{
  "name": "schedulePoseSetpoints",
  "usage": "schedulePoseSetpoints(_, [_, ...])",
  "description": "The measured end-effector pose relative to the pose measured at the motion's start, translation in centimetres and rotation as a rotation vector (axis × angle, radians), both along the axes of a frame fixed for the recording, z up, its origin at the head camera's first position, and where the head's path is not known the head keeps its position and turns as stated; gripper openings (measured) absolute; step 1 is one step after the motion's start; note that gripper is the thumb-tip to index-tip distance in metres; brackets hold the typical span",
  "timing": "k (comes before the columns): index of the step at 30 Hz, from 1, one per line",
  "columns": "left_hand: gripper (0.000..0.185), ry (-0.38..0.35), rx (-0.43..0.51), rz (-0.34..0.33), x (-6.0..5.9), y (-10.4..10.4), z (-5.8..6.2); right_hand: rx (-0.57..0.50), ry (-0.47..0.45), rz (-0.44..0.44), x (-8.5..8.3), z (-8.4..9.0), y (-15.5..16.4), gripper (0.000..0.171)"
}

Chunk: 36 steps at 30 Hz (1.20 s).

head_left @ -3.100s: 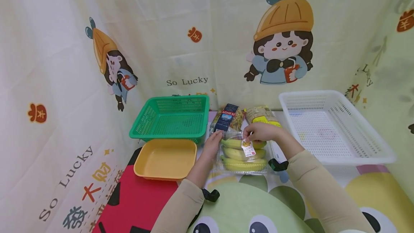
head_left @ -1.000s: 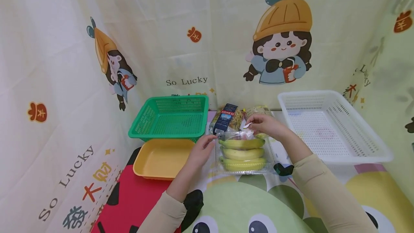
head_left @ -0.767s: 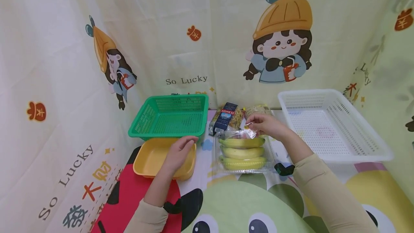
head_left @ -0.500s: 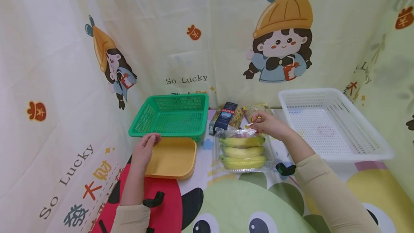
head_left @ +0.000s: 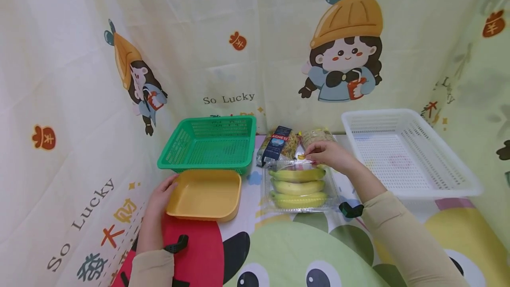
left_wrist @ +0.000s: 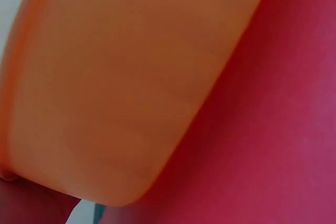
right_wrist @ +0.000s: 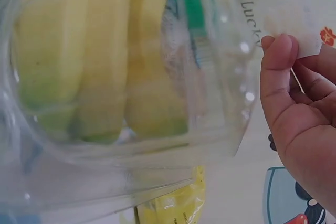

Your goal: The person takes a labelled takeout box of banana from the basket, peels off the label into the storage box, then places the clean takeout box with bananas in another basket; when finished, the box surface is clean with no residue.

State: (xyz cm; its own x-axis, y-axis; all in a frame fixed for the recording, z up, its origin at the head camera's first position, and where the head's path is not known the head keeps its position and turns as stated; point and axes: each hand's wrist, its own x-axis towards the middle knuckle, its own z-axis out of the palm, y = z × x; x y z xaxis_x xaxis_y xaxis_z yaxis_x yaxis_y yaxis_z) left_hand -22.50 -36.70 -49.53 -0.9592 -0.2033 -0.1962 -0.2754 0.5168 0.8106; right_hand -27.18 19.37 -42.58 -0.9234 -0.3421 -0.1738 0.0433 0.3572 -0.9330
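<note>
Left grip (head_left: 159, 195) clasped on the left rim of the yellow tray (head_left: 205, 194), thumb over the edge, a fingertip (left_wrist: 31, 203) tucked beneath. Right grip (head_left: 330, 154) pinching a small label (head_left: 301, 157) at the far edge of the clear banana box (head_left: 299, 187). Tray on the bench (head_left: 303, 251), just near of the green basket (head_left: 207, 145). Banana box right of the tray, with a pasta bag (head_left: 279, 145) and a second packet (head_left: 318, 137) just beyond it.

Likely trouble:
- Holding only one rim, so a lift could tip the tray, or drag its far corner against the green basket.
- Sticky label liable to fold on itself, cling to the fingers, or catch the thin lid and tug the light box across the bench.
- Attention split between two grips well apart, so one could easily slip unnoticed.

Differences between views:
- Head view alone gives the layout: both baskets, the white basket (head_left: 410, 154) at far right, and how far apart the grips are.
- Left wrist view alone shows the tray's underside (left_wrist: 131, 87) over the red cloth and the finger below the rim.
- Right wrist view alone shows the box's clear wall (right_wrist: 157, 145) close up, bananas (right_wrist: 105, 61) pressed inside and the thumb (right_wrist: 278, 77) beside it. Label itself hard to make out there.
</note>
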Motion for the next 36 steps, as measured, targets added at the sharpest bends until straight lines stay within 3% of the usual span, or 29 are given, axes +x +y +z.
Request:
schedulePoseSetpoints(5, [0.04,-0.039,0.081,-0.001,0.0,-0.1,-0.7,-0.006,-0.01,-0.007,-0.1,-0.2,-0.1,0.023])
schedulePoseSetpoints(14, [0.038,-0.068,0.26,0.072,0.9,1.0,-0.4,-0.074,0.075,-0.002,-0.3,0.0,0.0,0.013])
schedulePoseSetpoints(22, [0.037,-0.064,0.27,0.092,1.1,1.7,-0.3,0.049,0.069,-0.01,-0.2,0.2,-0.2,0.02])
schedulePoseSetpoints(36, [0.036,-0.066,0.292,0.125,0.9,2.2,-0.7,0.129,0.121,0.185,-0.5,2.5,-0.8,0.038])
